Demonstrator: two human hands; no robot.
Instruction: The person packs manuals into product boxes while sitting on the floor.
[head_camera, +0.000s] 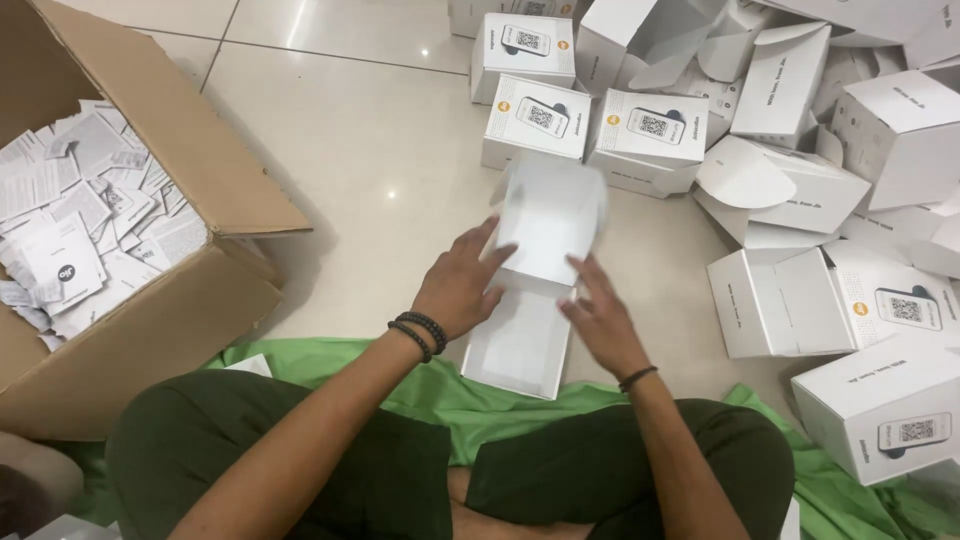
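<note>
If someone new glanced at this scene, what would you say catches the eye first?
First, the open white box at the centre, its lid blurred, with the left hand and right hand on it. Next, the heap of white boxes across the floor at the upper right. Then the big cardboard carton on the left, full of white paper leaflets.

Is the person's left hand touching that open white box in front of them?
Touching. The head view shows the left hand with fingers laid against the raised flap of the open white box.
</note>
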